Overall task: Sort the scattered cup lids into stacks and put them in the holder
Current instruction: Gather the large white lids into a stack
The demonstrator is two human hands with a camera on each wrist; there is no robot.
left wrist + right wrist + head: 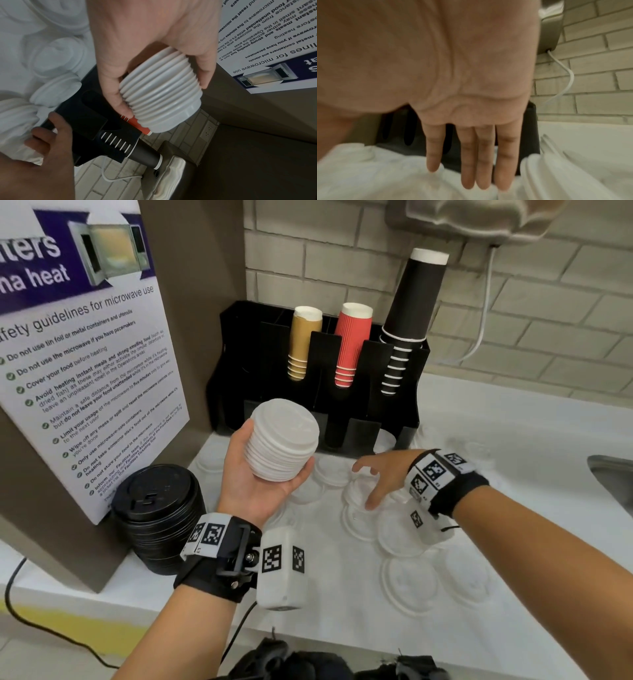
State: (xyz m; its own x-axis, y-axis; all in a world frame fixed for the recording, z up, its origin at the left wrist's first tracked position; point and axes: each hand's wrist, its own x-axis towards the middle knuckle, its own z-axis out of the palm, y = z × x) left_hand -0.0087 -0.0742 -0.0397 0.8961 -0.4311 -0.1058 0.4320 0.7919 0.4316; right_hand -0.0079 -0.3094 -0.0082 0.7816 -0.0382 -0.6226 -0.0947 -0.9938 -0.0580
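On the white counter before the black holder, loose white lids lay scattered. The left hand gripped a tall stack of white lids, tilted; the right hand reached down, fingers spread and empty. A careless grab could have nudged overlapping lids away, or the tilted stack could have slid apart.

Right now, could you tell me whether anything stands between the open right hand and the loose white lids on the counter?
Nothing visible does: the right hand hovers with straight fingers directly over the loose white lids, with only air between.
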